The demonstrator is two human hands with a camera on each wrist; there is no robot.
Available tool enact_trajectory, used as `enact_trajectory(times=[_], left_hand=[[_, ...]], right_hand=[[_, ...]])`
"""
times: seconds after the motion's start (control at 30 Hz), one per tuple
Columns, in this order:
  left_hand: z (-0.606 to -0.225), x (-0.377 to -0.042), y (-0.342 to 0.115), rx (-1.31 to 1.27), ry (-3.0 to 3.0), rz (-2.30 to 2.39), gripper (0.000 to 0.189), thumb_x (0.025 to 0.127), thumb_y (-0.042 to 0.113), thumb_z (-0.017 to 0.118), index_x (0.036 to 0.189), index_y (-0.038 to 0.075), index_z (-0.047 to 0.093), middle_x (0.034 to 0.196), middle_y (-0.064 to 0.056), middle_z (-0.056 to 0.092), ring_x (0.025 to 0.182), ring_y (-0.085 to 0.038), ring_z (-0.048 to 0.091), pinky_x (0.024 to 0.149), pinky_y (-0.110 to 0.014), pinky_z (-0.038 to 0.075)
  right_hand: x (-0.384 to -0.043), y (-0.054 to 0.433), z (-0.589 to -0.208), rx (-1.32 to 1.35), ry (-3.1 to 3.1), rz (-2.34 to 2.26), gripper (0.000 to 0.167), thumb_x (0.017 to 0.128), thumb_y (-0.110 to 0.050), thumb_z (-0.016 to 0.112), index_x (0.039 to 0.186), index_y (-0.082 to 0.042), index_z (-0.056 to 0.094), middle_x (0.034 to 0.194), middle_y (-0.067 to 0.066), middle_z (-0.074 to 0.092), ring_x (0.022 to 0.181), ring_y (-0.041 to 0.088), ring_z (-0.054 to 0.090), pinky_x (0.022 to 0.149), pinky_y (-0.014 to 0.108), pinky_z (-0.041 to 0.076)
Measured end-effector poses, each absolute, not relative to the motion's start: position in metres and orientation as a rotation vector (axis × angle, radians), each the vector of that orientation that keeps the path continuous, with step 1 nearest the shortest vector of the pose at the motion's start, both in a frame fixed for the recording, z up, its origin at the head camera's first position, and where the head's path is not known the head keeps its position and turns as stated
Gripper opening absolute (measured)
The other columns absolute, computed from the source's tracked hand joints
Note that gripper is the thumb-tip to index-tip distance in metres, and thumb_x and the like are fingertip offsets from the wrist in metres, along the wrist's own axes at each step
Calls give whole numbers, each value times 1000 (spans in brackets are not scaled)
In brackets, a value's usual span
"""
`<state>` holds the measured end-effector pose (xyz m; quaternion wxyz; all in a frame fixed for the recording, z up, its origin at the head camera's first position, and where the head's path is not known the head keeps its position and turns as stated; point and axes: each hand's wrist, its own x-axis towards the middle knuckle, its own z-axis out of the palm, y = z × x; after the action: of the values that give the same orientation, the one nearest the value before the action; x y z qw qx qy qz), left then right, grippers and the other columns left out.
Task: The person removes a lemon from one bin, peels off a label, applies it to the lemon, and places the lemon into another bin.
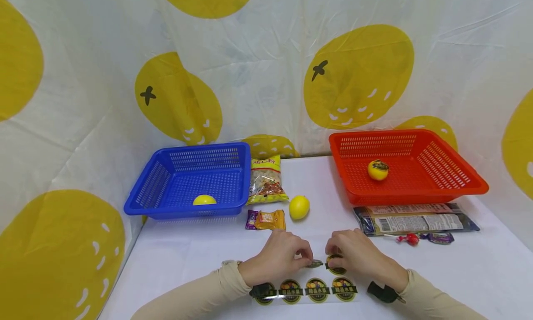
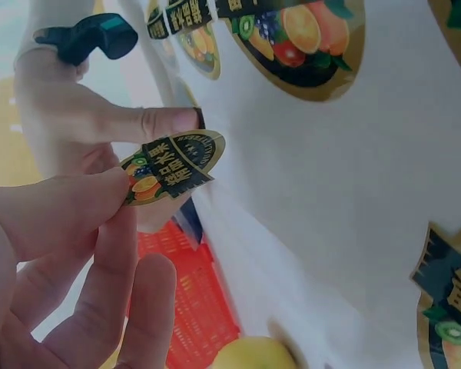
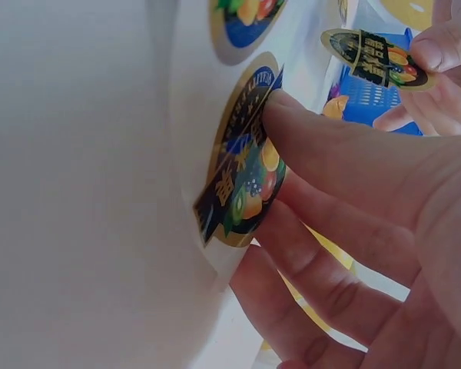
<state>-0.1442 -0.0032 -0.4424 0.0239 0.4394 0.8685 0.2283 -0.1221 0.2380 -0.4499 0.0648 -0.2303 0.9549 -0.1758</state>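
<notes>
My left hand pinches a loose round sticker by one side, between thumb and fingertips. The sticker is black and gold with a fruit picture and a dark banner, and stands tilted above the sheet. My right hand holds the corner of the clear sticker sheet, thumb over a printed sticker and fingers at the sheet's far edge. A row of similar stickers lies along the near side of the sheet. A yellow lemon rests on the table beyond both hands.
At the back left, a blue basket contains a yellow fruit. A red basket holds a stickered lemon. Snack bag, wrapped snacks, flat packet, lollipop and purple candy lie around.
</notes>
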Motion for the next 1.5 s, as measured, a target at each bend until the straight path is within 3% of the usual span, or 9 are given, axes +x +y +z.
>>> enact_trajectory(times=[0.47, 0.63, 0.83, 1.07, 1.5], left_hand=[[-443, -154, -14, 1219, 2681, 874, 3, 90, 23, 79, 88, 26, 78, 81, 16, 76, 75, 11, 60, 71, -9, 43], [-443, -158, -18, 1152, 2690, 885, 3, 90, 23, 79, 89, 26, 78, 82, 16, 76, 76, 8, 61, 72, -11, 45], [-445, -162, -21, 1110, 2707, 891, 3, 91, 25, 77, 88, 24, 79, 83, 16, 76, 77, 6, 62, 75, -14, 44], [-450, -164, -22, 1120, 2731, 906, 4, 88, 23, 80, 87, 27, 78, 80, 17, 75, 76, 8, 61, 74, -14, 43], [-452, -164, -27, 1084, 2724, 921, 5, 88, 21, 79, 88, 26, 78, 82, 15, 76, 76, 8, 62, 73, -13, 45]], right_hand=[[-145, 233, -438, -824, 3070, -562, 20, 85, -16, 82, 105, -14, 78, 91, -6, 74, 77, 6, 66, 71, 27, 53], [-166, 222, -442, -741, 3173, -604, 38, 86, -23, 82, 120, -8, 73, 100, 5, 74, 83, 15, 69, 71, 30, 56], [-193, 211, -447, -548, 3217, -616, 64, 85, -43, 82, 136, -8, 63, 109, 10, 72, 89, 20, 68, 73, 35, 58], [-208, 201, -453, -502, 3236, -535, 82, 78, -64, 79, 132, -4, 64, 104, 11, 68, 79, 19, 59, 71, 37, 55], [-218, 192, -459, -485, 3159, -578, 74, 77, -56, 84, 130, -7, 67, 100, 9, 66, 76, 17, 52, 69, 31, 46]])
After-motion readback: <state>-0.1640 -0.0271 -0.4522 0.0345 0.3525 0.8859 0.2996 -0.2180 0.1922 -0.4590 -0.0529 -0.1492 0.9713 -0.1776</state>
